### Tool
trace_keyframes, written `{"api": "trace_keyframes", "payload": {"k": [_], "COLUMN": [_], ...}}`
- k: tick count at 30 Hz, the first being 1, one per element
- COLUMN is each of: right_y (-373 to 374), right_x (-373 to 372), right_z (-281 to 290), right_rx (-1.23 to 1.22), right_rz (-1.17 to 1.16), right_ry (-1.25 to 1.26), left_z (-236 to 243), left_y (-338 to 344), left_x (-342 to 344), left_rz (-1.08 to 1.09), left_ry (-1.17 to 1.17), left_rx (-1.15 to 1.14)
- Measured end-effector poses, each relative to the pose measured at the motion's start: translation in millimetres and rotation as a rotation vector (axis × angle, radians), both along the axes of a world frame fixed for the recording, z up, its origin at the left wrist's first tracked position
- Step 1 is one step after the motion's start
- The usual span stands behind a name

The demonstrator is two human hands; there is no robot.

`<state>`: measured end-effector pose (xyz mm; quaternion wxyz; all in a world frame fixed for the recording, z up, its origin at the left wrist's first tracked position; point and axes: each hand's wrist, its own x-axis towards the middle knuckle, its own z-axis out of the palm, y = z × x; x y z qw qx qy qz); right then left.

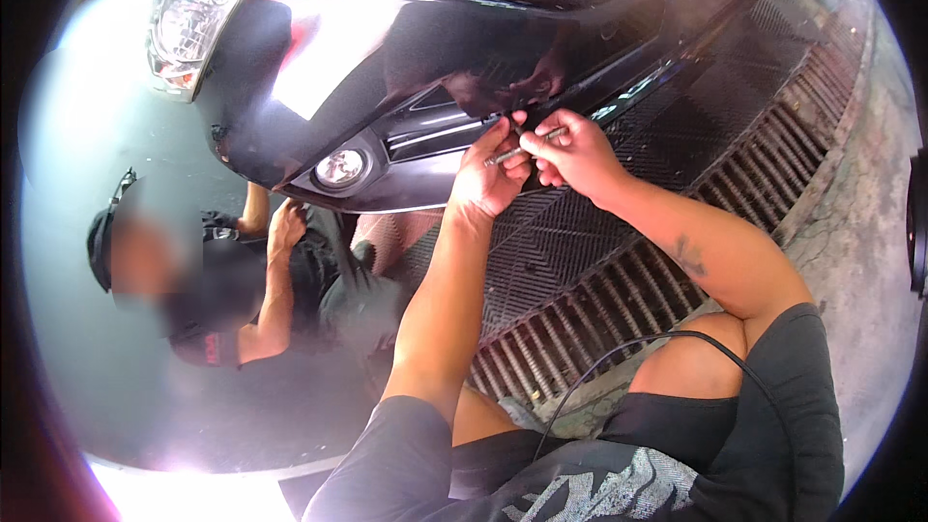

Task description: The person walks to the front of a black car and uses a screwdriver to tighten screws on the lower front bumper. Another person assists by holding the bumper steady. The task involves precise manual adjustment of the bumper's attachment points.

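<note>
Both of my hands are close together at the lower front of a dark, glossy car bumper (387, 68). A slim metal rod-like tool (505, 157) lies slantwise across them, with a small dark piece beside its middle near the bumper; its exact kind cannot be made out. My left hand (491, 179) is closed around the tool's left part, fingertips by the bumper's lower grille. Closed in a pinch, my right hand (580, 157) holds the other end. The fingers hide part of the tool and the spot behind it.
Left of my hands, a round fog light (341, 167) sits in the bumper, with a headlight (188, 29) above. A co-worker (280, 271) crouches at left, hands under the bumper corner. Below lie black ribbed matting (541, 251) and a slatted drain grate (619, 300). A black cable (619, 346) crosses my lap.
</note>
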<state>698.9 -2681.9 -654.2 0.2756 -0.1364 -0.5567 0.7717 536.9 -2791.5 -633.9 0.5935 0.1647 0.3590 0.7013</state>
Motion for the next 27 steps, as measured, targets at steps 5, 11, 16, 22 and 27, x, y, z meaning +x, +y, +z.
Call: {"api": "trace_keyframes", "payload": {"k": [5,11,16,22,27], "right_y": [-15.4,-32.7,-52.9,-56.5,-59.0], "right_x": [32.2,35.6,10.2,-16.2,-21.4], "right_z": [37.0,65.0,59.3,38.6,24.5], "right_rx": [1.185,1.574,1.496,1.273,0.570], "right_rz": [-0.392,-0.485,-0.552,-0.579,-0.480], "right_ry": [-0.430,-0.423,-0.611,-0.563,-0.611], "left_z": [-1.9,-2.7,4.0,1.0,-2.1], "left_y": [6.6,14.2,4.7,-6.1,-13.6], "left_x": [9.7,15.4,15.5,-2.4,-14.0], "left_rz": [0.136,0.183,0.152,0.068,-0.083], "left_ry": [0.015,0.022,-0.030,-0.010,0.007], "left_rx": [-0.001,-0.058,-0.033,-0.002,0.001]}}
